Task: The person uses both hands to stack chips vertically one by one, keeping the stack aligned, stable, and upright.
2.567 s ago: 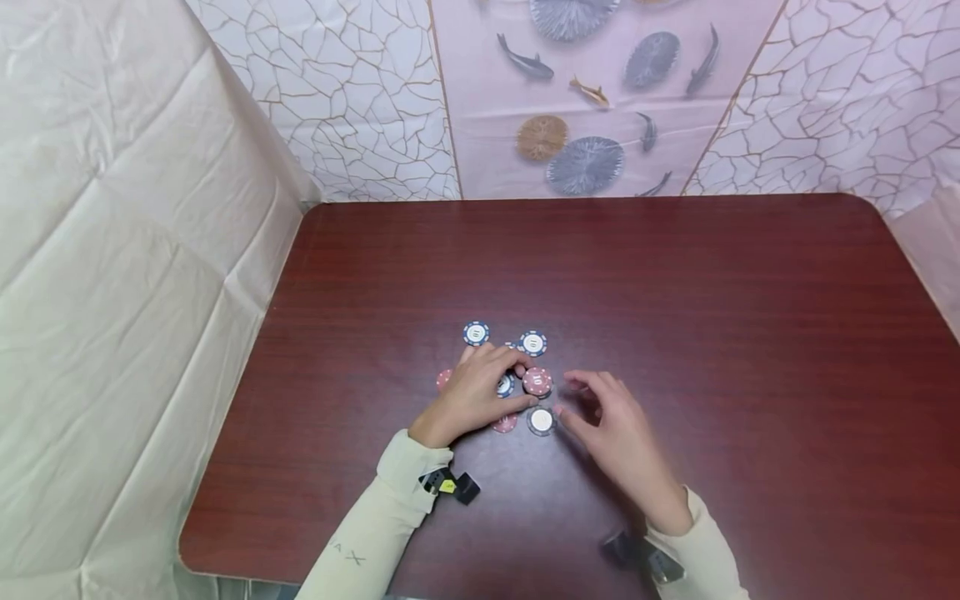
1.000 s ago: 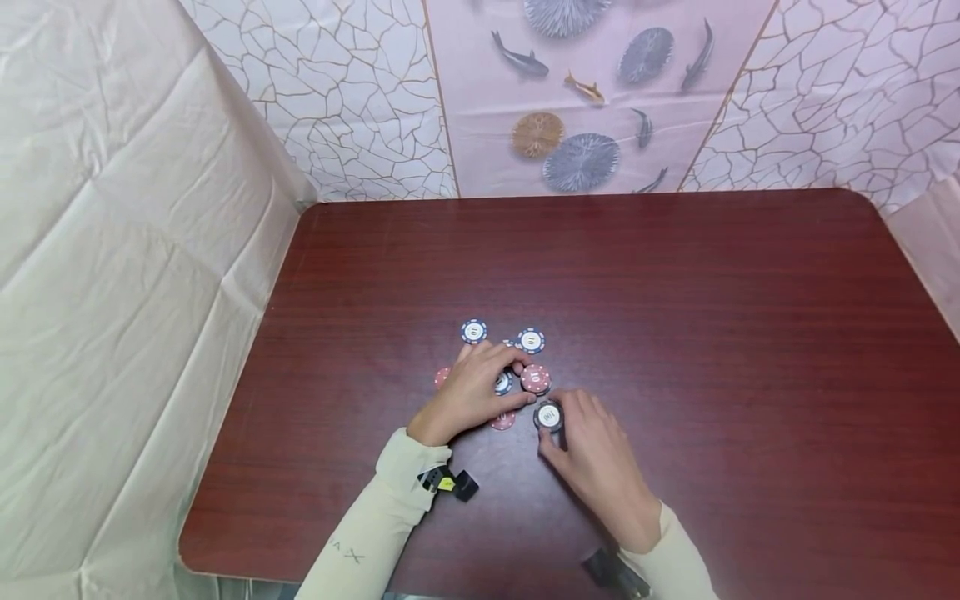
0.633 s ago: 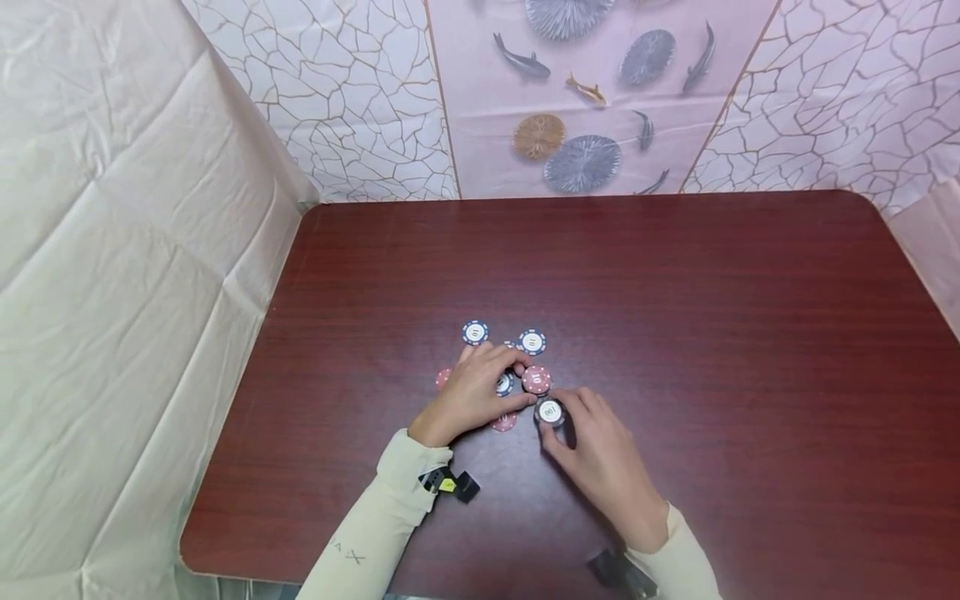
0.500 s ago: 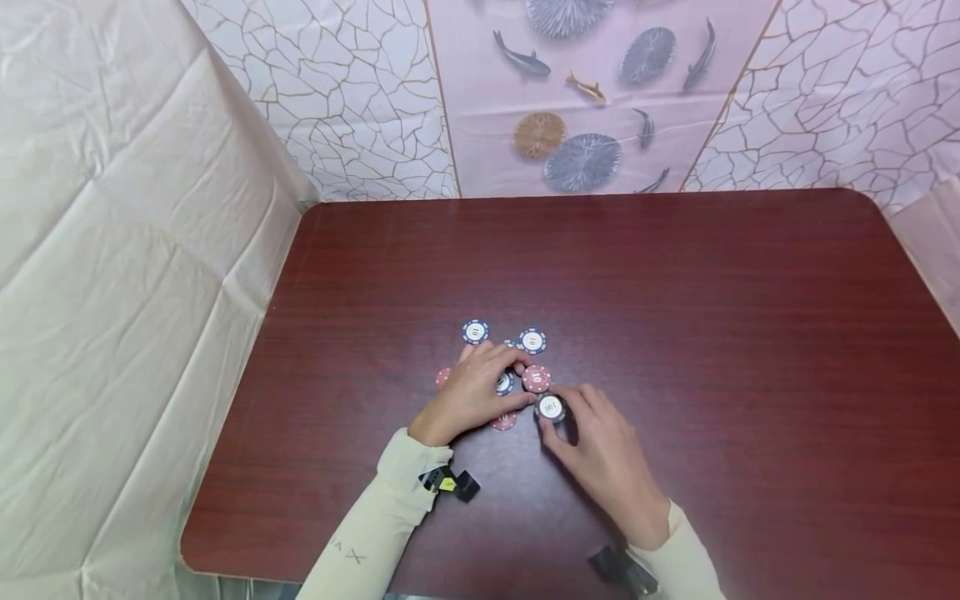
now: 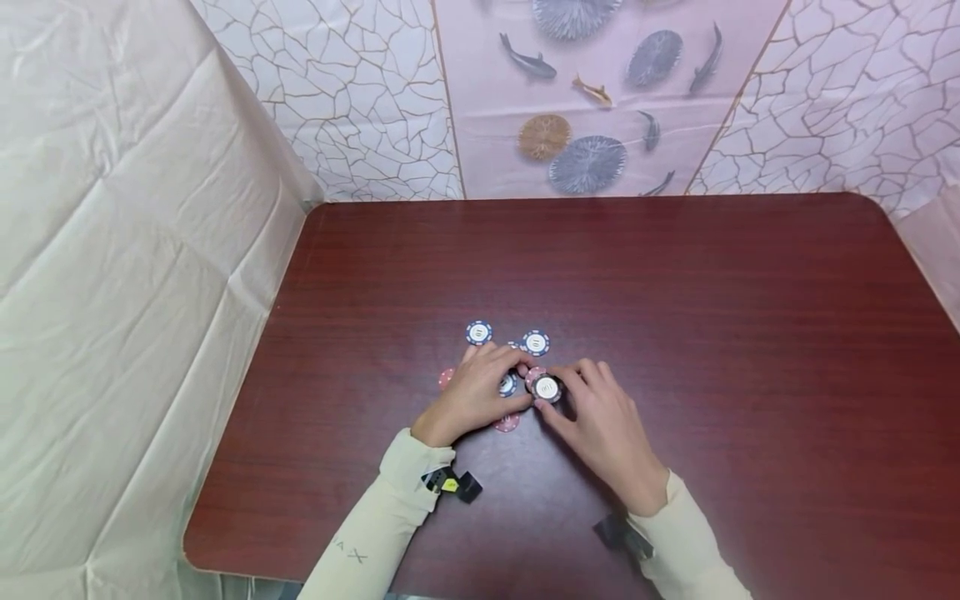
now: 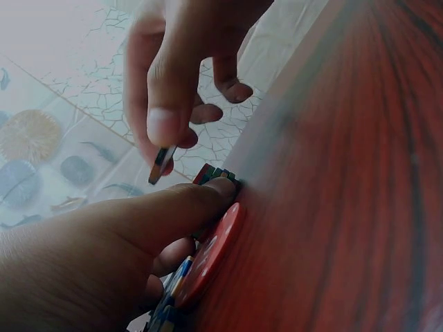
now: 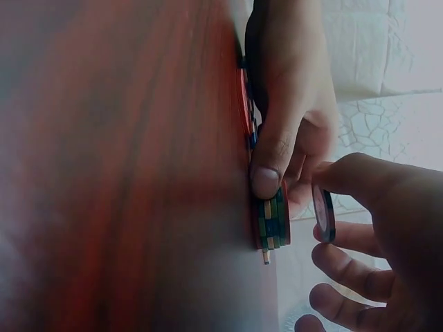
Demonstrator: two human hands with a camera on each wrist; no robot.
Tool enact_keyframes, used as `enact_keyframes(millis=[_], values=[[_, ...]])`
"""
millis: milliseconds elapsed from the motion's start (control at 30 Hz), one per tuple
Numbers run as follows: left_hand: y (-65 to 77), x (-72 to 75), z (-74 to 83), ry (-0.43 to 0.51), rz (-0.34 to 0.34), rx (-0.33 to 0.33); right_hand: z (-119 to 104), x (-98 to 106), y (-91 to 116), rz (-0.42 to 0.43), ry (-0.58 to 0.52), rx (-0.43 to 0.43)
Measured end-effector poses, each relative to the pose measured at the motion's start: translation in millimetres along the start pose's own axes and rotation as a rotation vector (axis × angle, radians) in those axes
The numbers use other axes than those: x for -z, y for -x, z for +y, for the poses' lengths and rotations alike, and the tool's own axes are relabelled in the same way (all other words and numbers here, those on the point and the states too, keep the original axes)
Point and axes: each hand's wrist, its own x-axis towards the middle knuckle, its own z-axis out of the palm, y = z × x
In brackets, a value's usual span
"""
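Observation:
My left hand (image 5: 476, 387) steadies a short stack of poker chips (image 7: 273, 225) between thumb and fingers, low on the table. The stack's top is a red poker chip (image 5: 532, 374), partly covered in the head view. Thumb and fingertips of my right hand (image 5: 603, 421) pinch a black poker chip (image 5: 548, 388) with a white centre marked 100. In the right wrist view this black chip is held apart from the stack, tilted on edge to the camera, with a gap between them. The other right fingers are loosely bent.
Blue-and-white poker chips (image 5: 536, 342) lie beyond the left hand, another blue chip (image 5: 479, 332) farther left. Red poker chips (image 5: 507, 422) show around the left hand, and a blue chip (image 5: 507, 383) is under it. A patterned cloth (image 5: 375, 100) hangs behind the dark red table (image 5: 712, 333).
My right hand came in bare, picked up the black chip from the table in front of the stack, and raised it up and away over the red top chip. The left hand stayed put.

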Motion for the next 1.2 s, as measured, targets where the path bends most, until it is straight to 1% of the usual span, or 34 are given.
enact_keyframes(millis=[267,500,767,1000,1200], values=[[4.9,-5.2,2.9,0.015,-0.021,0.002,4,-4,-5,-0.057,-0.010,-0.018],[6.6,-5.7,2.9,0.008,-0.018,0.015,6,-10,-9,-0.062,-0.018,-0.022],[6.3,-2.8,2.1,0.001,-0.010,0.012,8,-15,-11,-0.068,-0.073,-0.035],[4.0,-1.5,2.6,-0.010,-0.006,-0.003,10,-16,-11,-0.087,-0.114,-0.083],[1.3,0.6,1.3,-0.015,-0.003,0.001,13,-17,-15,-0.097,-0.168,-0.086]])
